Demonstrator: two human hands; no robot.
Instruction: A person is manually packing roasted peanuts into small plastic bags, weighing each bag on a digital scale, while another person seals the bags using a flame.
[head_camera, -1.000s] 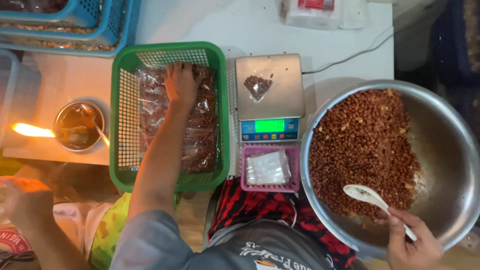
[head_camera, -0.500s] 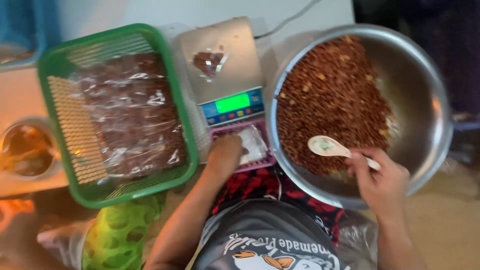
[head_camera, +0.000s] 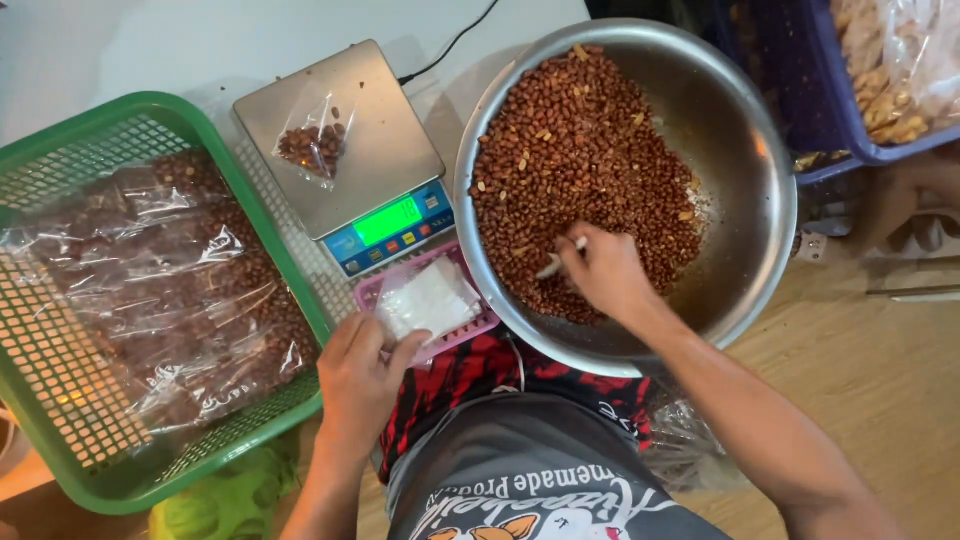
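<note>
My right hand (head_camera: 600, 270) grips a white spoon (head_camera: 560, 260) and digs it into the peanuts (head_camera: 580, 160) in a large steel bowl (head_camera: 745, 200). My left hand (head_camera: 362, 375) pinches an empty clear bag (head_camera: 430, 298) from the stack in a small pink basket (head_camera: 470, 328). A digital scale (head_camera: 345, 150) with a green display carries a small clear bag with a few peanuts (head_camera: 312, 145). To the left, a green basket (head_camera: 60, 400) holds several sealed bags of peanuts (head_camera: 170, 280).
A blue crate (head_camera: 800, 90) with pale snack bags stands at the upper right. The scale's black cable (head_camera: 455, 45) runs up across the white table. Wooden floor shows at the lower right. My lap, in red patterned cloth, lies below the pink basket.
My left hand left the green basket, reached the pink basket and now lifts a bag from it. My right hand pushed the spoon down into the peanuts. The view shifted right.
</note>
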